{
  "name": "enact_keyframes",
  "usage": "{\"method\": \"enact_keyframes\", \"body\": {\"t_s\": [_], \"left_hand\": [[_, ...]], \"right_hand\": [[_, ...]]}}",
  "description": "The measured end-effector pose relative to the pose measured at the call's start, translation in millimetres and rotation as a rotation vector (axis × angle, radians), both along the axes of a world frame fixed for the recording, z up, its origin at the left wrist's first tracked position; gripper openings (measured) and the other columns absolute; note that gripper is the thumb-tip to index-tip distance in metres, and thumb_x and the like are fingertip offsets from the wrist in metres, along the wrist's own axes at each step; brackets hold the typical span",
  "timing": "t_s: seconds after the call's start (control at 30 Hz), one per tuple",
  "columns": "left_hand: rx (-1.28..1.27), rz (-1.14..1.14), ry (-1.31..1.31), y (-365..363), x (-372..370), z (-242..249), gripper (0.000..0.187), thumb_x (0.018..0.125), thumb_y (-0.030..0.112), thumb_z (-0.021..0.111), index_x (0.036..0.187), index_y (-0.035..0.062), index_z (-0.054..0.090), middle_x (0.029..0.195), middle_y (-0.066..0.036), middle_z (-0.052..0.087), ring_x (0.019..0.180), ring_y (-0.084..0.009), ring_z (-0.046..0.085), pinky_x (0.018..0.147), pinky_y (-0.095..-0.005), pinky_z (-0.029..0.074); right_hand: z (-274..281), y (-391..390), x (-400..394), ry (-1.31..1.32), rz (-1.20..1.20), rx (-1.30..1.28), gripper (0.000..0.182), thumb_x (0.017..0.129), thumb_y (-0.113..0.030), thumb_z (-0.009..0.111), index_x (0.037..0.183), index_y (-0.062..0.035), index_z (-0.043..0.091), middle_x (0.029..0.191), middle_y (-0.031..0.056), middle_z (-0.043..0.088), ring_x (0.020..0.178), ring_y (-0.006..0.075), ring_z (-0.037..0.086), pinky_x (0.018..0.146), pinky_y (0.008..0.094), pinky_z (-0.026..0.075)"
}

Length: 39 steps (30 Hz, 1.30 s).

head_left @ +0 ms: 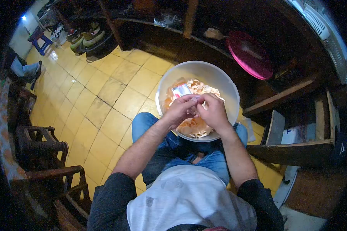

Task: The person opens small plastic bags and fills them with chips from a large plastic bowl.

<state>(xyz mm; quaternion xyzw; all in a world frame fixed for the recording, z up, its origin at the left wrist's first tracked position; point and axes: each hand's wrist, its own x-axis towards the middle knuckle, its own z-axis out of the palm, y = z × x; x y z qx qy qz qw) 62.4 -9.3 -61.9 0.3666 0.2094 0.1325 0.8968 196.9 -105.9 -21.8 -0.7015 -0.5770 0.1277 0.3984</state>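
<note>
Between my legs stands a large round whitish tub (229, 86). Inside it lie many pale orange, wavy-edged pieces (198, 131) that look like crackers, partly covered by my hands. A small white packet with red and blue print (181, 90) rests on top of them, just beyond my left hand. My left hand (180, 110) and my right hand (214, 111) meet over the middle of the tub, fingers closed and thumbs near each other. Something small and pale seems pinched between the fingertips, but its kind is hidden.
Dark wooden shelving (158, 38) curves beyond the tub, with a pink round lid (250, 56) at its right. Wooden chairs (42, 142) stand on the left. Further off are a blue stool (40, 40) and green rounded objects (92, 36). Yellow tiles (108, 92) cover the floor.
</note>
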Motion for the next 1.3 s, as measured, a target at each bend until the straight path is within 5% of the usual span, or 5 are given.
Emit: {"method": "enact_keyframes", "body": {"t_s": [0.2,0.3,0.63,1.17,1.3], "left_hand": [[0.177,0.073,-0.024,-3,4,-12,0.034,0.097,0.019,0.054,0.129,0.0091,0.051,0.103,-0.002,0.062,0.083,-0.0128,0.061,0.078,-0.032,0.056],[0.048,0.056,0.023,4,3,-16,0.035,0.096,0.017,0.055,0.13,0.0096,0.051,0.105,-0.002,0.062,0.082,-0.0128,0.061,0.078,-0.0319,0.056],[0.067,0.059,-0.014,-2,2,-4,0.036,0.094,0.013,0.057,0.13,0.0095,0.051,0.108,-0.004,0.063,0.092,-0.0134,0.064,0.082,-0.0316,0.055],[0.125,0.374,0.048,5,0,-7,0.022,0.101,0.03,0.044,0.108,0.0125,0.057,0.091,-0.002,0.063,0.076,-0.01,0.062,0.057,-0.0252,0.052],[-0.233,0.382,-0.12,13,-3,-12,0.026,0.099,0.035,0.044,0.105,0.0132,0.057,0.087,0.0,0.062,0.071,-0.0096,0.058,0.049,-0.0272,0.043]], "right_hand": [[-11,2,-6,-0.067,-0.117,-0.009,0.022,0.077,-0.004,0.063,0.099,-0.0014,0.061,0.093,0.0153,0.06,0.081,0.0308,0.062,0.073,0.0408,0.051],[-3,-2,-4,0.845,-0.082,-0.12,0.032,0.077,-0.003,0.062,0.108,0.0003,0.059,0.106,0.0164,0.061,0.095,0.0299,0.062,0.082,0.0409,0.051],[-10,1,-11,-0.204,-0.108,0.026,0.022,0.077,0.001,0.06,0.099,0.0004,0.056,0.092,0.0184,0.064,0.09,0.0342,0.064,0.079,0.0413,0.053],[-14,-3,38,0.372,0.01,-0.383,0.024,0.076,-0.023,0.076,0.077,-0.0034,0.063,0.062,0.0068,0.06,0.057,0.0125,0.056,0.054,0.0296,0.046],[-56,-22,39,-0.488,0.315,-0.869,0.024,0.076,-0.021,0.07,0.089,-0.0008,0.068,0.083,0.0186,0.068,0.078,0.0302,0.068,0.071,0.0421,0.053]]}}
